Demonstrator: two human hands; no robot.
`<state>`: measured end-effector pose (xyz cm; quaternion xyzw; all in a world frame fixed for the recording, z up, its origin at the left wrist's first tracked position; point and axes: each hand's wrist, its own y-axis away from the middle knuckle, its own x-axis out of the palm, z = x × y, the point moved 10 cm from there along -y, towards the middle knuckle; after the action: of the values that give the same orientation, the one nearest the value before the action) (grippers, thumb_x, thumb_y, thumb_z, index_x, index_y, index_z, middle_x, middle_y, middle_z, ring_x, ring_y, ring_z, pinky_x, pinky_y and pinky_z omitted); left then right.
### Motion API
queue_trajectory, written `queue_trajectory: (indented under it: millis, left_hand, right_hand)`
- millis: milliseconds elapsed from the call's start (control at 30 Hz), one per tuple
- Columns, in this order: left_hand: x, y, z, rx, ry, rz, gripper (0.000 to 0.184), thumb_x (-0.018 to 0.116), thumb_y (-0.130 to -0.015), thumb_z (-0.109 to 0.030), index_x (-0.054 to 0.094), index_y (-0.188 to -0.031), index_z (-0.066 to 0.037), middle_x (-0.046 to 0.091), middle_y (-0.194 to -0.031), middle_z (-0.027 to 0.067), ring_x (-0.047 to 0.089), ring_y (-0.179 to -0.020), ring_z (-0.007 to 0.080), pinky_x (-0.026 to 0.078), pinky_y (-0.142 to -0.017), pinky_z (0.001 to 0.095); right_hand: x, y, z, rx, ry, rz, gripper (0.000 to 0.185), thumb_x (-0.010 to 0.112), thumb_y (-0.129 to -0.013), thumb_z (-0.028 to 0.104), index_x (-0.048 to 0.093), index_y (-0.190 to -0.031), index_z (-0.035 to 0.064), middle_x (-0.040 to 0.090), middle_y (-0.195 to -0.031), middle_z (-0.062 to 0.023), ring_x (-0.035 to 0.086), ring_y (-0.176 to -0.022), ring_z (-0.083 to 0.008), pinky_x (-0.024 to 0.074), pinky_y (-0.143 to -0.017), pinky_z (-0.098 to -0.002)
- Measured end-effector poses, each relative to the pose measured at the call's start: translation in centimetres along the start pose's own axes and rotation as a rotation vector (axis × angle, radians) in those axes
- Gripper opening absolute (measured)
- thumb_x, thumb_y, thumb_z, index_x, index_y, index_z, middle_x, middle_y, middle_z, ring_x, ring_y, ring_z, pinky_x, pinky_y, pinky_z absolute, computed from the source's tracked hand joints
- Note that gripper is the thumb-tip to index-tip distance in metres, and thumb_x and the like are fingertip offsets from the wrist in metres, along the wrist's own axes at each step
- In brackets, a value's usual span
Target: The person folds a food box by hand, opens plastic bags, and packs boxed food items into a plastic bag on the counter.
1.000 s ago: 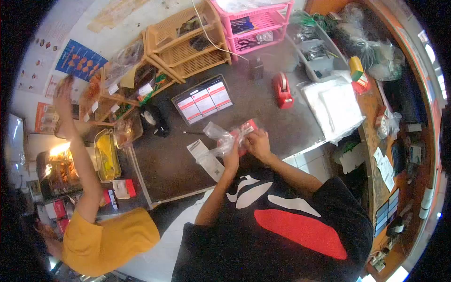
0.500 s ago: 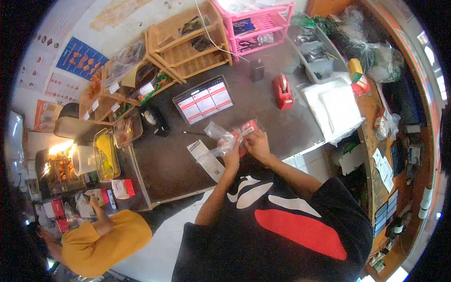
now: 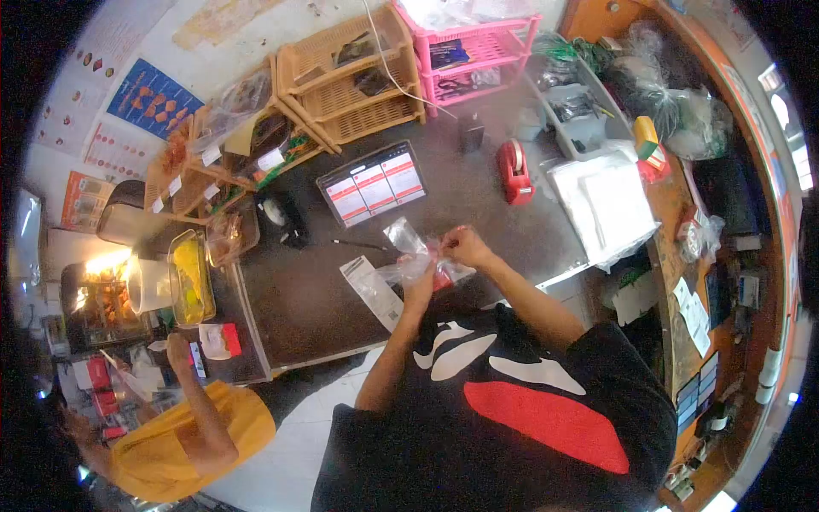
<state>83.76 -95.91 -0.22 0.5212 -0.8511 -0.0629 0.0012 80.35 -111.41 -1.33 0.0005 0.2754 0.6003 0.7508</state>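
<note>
Over the dark table, my left hand point(image 3: 419, 287) is closed on a clear plastic bag point(image 3: 406, 242) with a red item inside. My right hand point(image 3: 466, 247) pinches the upper part of the same bag, just right of the left hand. The red item point(image 3: 442, 278) shows below and between the hands. A printed paper slip point(image 3: 372, 290) lies to the left of my left hand. Beyond the hands stands a tablet point(image 3: 372, 186) with a lit screen, and a thin dark pen-like object point(image 3: 359, 244) lies in front of it.
A red tape dispenser point(image 3: 515, 173) stands right of the tablet, with stacked clear bags point(image 3: 607, 205) beyond. Tan baskets point(image 3: 354, 77), a pink rack point(image 3: 473, 51) and a grey bin point(image 3: 589, 111) line the back. A co-worker in yellow point(image 3: 192, 439) is at the left, near a fryer-like case point(image 3: 107, 303).
My right hand has risen slightly and now pinches the bag's upper part, while the red item sits lower. The co-worker's arm came down from the wall side and now reaches over the left counter.
</note>
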Motion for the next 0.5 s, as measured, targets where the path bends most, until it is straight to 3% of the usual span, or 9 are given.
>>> queue_trajectory:
  millis: [133,233,333,433,467,500]
  left_hand:
    - [0.4,0.1,4.0,-0.294,0.44,-0.077,0.027,0.064,-0.086,-0.017,0.059,-0.107,-0.001,0.061,-0.103,0.008,0.059,-0.095,0.0187,0.048,-0.082,0.0331]
    - [1.2,-0.1,3.7,-0.459,0.671,-0.045,0.028,0.064,-0.086,-0.018,0.059,-0.108,-0.001,0.061,-0.103,0.0067,0.06,-0.093,0.0185,0.05,-0.08,0.0328]
    - [1.4,-1.0,5.1,-0.577,0.688,-0.051,0.03,0.064,-0.086,-0.019,0.059,-0.109,0.0,0.062,-0.1,0.0073,0.061,-0.09,0.0186,0.051,-0.078,0.032]
    - [1.9,-0.9,7.7,-0.645,0.51,-0.053,0.031,0.062,-0.087,-0.017,0.058,-0.112,0.0,0.062,-0.107,0.0115,0.061,-0.094,0.0203,0.051,-0.081,0.0326]
    - [1.5,-1.0,8.2,-0.653,0.424,-0.049,0.031,0.061,-0.087,-0.016,0.058,-0.113,0.001,0.062,-0.11,0.0134,0.061,-0.097,0.0211,0.051,-0.083,0.0331]
    - [1.2,-1.1,5.9,-0.585,0.374,0.058,0.03,0.061,-0.087,-0.015,0.059,-0.112,0.001,0.063,-0.107,0.013,0.062,-0.095,0.021,0.051,-0.082,0.0324]
  right_hand:
    - [0.0,-0.2,-3.3,0.212,-0.455,-0.096,0.016,0.067,-0.074,0.017,0.068,-0.084,0.005,0.066,-0.074,-0.0126,0.064,-0.067,-0.0204,0.0502,-0.064,-0.0358]
    - [-1.6,0.8,-2.0,0.07,-0.576,-0.157,0.016,0.066,-0.075,0.015,0.067,-0.085,0.0034,0.064,-0.069,-0.0128,0.062,-0.065,-0.0192,0.0494,-0.061,-0.0365]
    - [-1.8,4.9,1.2,-0.099,-0.058,-0.188,0.012,0.064,-0.078,0.011,0.062,-0.076,-0.0014,0.065,-0.073,-0.0135,0.062,-0.061,-0.0169,0.0497,-0.056,-0.0335]
    - [2.2,6.7,3.1,-0.39,0.335,-0.231,0.012,0.065,-0.076,0.012,0.063,-0.081,0.0011,0.065,-0.08,-0.0152,0.064,-0.07,-0.0197,0.0499,-0.065,-0.034]
    - [2.1,6.7,4.0,-0.248,0.298,-0.12,0.015,0.067,-0.072,0.012,0.064,-0.085,0.0044,0.064,-0.083,-0.0137,0.063,-0.078,-0.0253,0.049,-0.072,-0.0359]
    - [1.7,6.6,4.6,-0.24,0.182,-0.099,0.017,0.068,-0.072,0.012,0.064,-0.087,0.0045,0.064,-0.083,-0.0134,0.062,-0.078,-0.0266,0.0486,-0.073,-0.0374]
